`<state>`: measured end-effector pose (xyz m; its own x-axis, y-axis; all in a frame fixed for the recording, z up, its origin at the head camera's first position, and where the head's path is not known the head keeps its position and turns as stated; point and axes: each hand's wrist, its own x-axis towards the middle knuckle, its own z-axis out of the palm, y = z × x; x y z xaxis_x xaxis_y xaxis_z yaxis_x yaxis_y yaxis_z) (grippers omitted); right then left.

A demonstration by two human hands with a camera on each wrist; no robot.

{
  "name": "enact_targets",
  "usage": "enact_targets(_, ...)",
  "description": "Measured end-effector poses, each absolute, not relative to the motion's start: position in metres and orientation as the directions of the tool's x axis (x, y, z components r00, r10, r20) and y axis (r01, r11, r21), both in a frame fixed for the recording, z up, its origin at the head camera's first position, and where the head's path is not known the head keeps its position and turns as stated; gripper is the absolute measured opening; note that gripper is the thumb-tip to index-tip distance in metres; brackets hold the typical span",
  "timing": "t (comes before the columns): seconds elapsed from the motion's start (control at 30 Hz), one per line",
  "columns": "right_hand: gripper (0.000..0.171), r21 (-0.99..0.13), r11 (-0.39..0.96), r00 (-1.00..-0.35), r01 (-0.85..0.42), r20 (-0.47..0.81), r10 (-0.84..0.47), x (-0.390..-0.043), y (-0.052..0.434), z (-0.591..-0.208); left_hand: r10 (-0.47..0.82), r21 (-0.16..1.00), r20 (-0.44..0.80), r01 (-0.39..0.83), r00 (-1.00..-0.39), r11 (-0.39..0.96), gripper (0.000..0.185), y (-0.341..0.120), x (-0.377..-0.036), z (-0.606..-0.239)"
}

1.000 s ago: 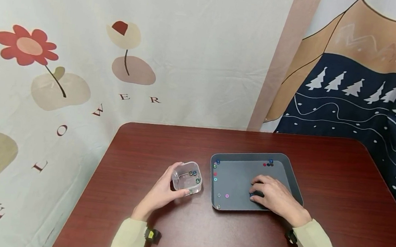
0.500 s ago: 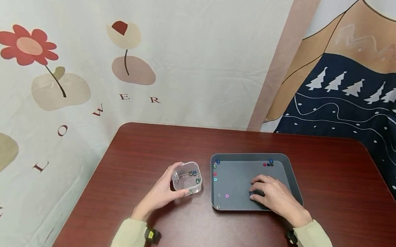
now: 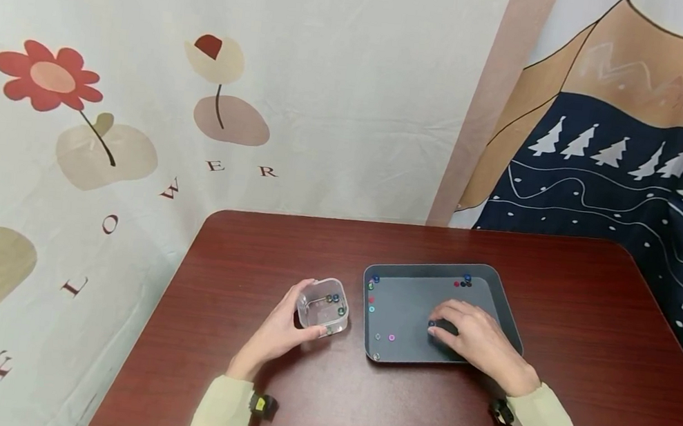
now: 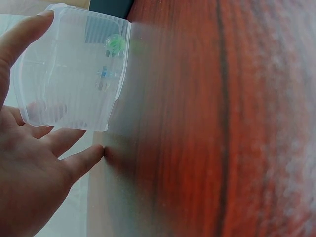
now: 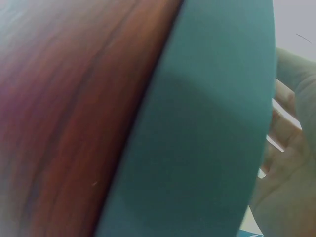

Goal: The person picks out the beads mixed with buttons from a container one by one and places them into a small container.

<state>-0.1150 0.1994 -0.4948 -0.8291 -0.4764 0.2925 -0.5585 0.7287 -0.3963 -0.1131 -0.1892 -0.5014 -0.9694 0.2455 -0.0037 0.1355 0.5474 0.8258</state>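
My left hand [image 3: 279, 331] grips a small clear plastic box [image 3: 308, 315], thumb on the near side and fingers round the far side. Several greenish and bluish glassy beads lie inside it; a green bead [image 4: 115, 44] shows through the wall in the left wrist view. Over the right part of a grey tray [image 3: 412, 311], my right hand [image 3: 481, 339] pinches a small dark blue bead [image 3: 432, 324] between thumb and forefinger. In the right wrist view the tray's wall hides the fingertips.
Along the tray's left side lie several small beads, among them a pink ring bead [image 3: 391, 338] and a cyan bead [image 3: 371, 309]. A red bead [image 3: 456, 284] and several dark ones sit near the back rim. The reddish-brown table [image 3: 371, 410] carries tray and box.
The right hand's fingertips have shifted slightly up and to the left in the head view, and the blue bead has moved with them. Left hand and box stay put.
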Motion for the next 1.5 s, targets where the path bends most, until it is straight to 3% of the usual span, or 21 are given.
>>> enact_targets(0.43,0.021,-0.468,0.674,-0.813,-0.571,0.435,-0.386,-0.114,0.186,-0.477,0.243,0.820,0.009,0.147,-0.970,0.553,0.092,-0.189,-0.113,-0.502)
enact_targets(0.9,0.026,-0.593,0.571,-0.814,-0.568,0.505,-0.286,-0.112,0.152,-0.464,0.240,0.826,0.002,0.136,-0.971,0.546,0.092,-0.189,-0.113,-0.502)
enact_targets(1.5,0.023,-0.631,0.444,-0.771,-0.636,0.554,-0.315,-0.118,0.097,-0.459,0.241,0.823,-0.005,0.133,-0.970,0.553,0.092,-0.189,-0.113,-0.503)
